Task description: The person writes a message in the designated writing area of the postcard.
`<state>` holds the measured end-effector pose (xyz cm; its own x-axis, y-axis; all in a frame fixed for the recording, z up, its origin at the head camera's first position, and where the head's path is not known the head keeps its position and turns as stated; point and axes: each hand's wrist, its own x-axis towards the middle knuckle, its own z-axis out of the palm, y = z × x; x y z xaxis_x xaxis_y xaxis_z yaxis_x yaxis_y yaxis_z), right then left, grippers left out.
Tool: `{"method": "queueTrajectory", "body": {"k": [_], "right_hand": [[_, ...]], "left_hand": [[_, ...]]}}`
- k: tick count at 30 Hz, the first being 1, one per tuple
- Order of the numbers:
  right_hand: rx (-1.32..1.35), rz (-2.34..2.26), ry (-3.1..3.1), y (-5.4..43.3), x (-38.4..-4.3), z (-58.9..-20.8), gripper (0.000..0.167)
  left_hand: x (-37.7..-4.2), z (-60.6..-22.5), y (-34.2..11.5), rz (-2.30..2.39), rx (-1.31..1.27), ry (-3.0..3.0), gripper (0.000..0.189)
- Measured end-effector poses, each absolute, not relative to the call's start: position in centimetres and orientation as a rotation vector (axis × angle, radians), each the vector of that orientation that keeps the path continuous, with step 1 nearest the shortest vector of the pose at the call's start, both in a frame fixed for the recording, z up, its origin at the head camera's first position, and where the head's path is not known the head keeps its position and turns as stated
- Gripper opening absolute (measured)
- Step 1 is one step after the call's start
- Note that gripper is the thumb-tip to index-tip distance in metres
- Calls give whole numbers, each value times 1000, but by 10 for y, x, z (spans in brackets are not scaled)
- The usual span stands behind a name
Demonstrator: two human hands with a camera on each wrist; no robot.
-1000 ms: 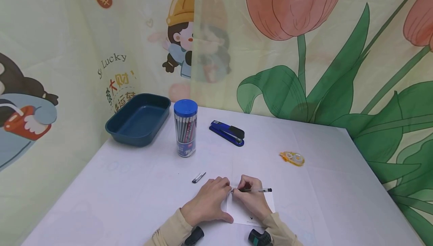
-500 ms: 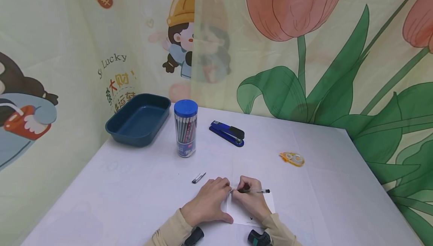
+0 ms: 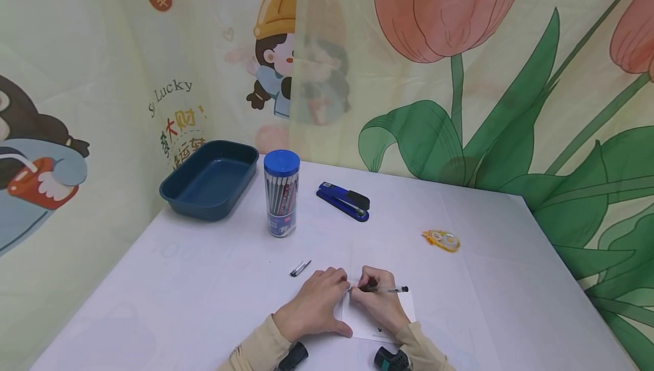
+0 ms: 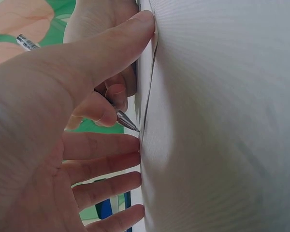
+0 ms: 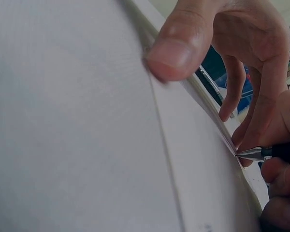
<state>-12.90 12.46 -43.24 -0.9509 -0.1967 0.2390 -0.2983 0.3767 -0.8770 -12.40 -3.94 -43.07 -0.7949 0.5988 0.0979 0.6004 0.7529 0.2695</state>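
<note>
A small sheet of white paper (image 3: 365, 324) lies at the near middle of the table, with a small dark print near its bottom edge. My right hand (image 3: 384, 302) pinches a gel pen (image 3: 392, 289) with a clear barrel and dark grip. The pen leans right, and its metal tip (image 4: 128, 121) meets the sheet near the top left corner. My left hand (image 3: 315, 307) rests on the sheet's left edge, thumb (image 5: 171, 58) near the bottom corner and relaxed fingers spread at the top. Beyond the left hand lies a pen cap (image 3: 300, 268).
At the back left stands a dark blue tray (image 3: 206, 212), beside an upright tub of pens (image 3: 281, 195) with a blue lid. A blue stapler (image 3: 342, 201) lies behind the hands, and an orange correction tape (image 3: 441, 240) sits to the right. Printed curtains border the white table (image 3: 204, 280).
The pen's back end has shifted slightly left and down as the right fingers move a little. The left hand and the sheet hold their places.
</note>
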Motion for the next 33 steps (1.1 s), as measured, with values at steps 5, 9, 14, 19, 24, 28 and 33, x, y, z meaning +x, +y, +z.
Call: {"method": "queueTrajectory", "body": {"k": [5,9,14,19,24,28,33], "right_hand": [[415,1661,-2541,125,-129,-433,24],[384,1669,-2543,124,-129,-432,24],[391,1668,-2527,124,-129,-432,24],[380,1659,-2529,127,-136,-447,26],[424,1670,-2496,132,-144,-463,28],[456,1662,-2468,133,-144,-465,28],[430,1652,-2469,132,-143,-463,28]], "left_hand": [[-124,-431,-40,-466,-1006,-2924,74],[-123,-431,-40,-462,-1007,-2914,74],[-124,-431,-40,-461,-1009,-2911,74],[-124,-431,-40,-467,-1009,-2915,74],[-124,-431,-40,-464,-1007,-2920,74],[-124,-430,-40,-455,-1007,-2922,74],[-123,-430,-40,-463,-1011,-2910,73]]}}
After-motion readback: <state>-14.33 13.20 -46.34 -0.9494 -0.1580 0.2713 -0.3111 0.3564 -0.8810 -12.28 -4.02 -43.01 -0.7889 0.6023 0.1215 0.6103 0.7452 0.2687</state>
